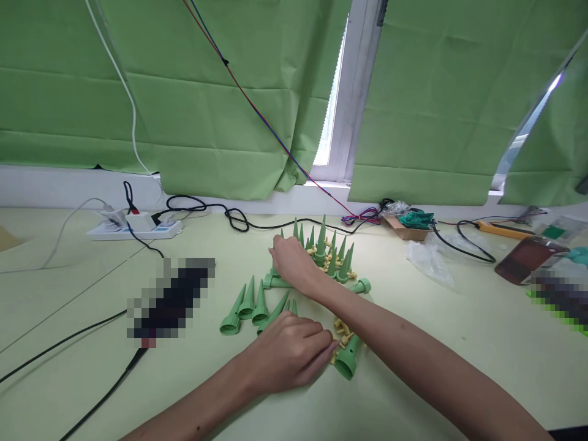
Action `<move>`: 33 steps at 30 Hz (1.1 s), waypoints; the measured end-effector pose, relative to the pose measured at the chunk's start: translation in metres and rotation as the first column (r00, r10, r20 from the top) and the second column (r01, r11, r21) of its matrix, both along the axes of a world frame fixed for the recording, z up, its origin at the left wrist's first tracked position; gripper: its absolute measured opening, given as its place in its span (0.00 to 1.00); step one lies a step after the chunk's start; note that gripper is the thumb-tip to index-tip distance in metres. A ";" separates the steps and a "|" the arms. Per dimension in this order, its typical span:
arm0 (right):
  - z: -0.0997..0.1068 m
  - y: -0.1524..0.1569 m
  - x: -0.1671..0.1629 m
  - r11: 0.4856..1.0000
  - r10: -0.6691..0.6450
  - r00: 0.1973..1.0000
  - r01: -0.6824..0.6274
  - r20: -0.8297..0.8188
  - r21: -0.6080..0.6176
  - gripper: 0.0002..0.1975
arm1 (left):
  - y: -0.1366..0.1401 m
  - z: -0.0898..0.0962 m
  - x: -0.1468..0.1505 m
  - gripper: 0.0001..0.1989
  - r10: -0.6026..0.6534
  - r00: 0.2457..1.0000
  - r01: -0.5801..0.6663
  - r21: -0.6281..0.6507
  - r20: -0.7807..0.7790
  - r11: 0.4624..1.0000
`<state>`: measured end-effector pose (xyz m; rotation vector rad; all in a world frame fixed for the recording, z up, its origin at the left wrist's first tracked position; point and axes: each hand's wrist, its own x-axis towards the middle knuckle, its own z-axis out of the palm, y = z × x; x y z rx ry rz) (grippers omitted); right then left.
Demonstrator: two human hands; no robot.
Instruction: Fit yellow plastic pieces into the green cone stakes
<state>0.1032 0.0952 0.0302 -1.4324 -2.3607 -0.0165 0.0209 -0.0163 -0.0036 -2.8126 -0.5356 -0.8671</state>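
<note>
My left hand (pixel 294 349) is low over the table, its fingers curled closed beside small yellow plastic valve pieces (pixel 343 334). A yellow bit shows at its fingertips, but whether it is held I cannot tell. My right hand (pixel 294 260) reaches across to the far left side of the pile, fingers bent together; what they grip is hidden. Around it stand several green plastic watering spikes (pixel 321 242), points up, with yellow pieces among them. More spikes (pixel 247 303) stand left of my left hand. One spike (pixel 346 360) lies with its round opening towards me, right of that hand.
A power strip (pixel 135 229) with plugs sits at the back left. Black cable (pixel 236 219) runs along the wall. A blurred dark object (pixel 174 300) lies left. To the right are a small cardboard box (pixel 407 228), clear plastic bags (pixel 429 263) and a dark reddish case (pixel 528 260).
</note>
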 end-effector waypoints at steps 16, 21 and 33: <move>0.004 -0.033 -0.003 0.929 0.245 0.915 -0.316 0.319 0.192 0.10 | -0.001 0.003 0.002 0.18 -0.034 0.998 0.033 0.016 0.047 0.999; -0.009 -0.028 0.003 0.922 0.310 0.875 -0.373 0.372 0.107 0.06 | -0.001 0.002 0.002 0.18 -0.042 0.998 0.042 0.010 0.038 0.999; -0.015 -0.031 0.002 0.930 0.309 0.847 -0.364 0.432 0.047 0.09 | -0.001 0.003 0.004 0.18 -0.064 0.995 0.064 0.000 0.072 0.998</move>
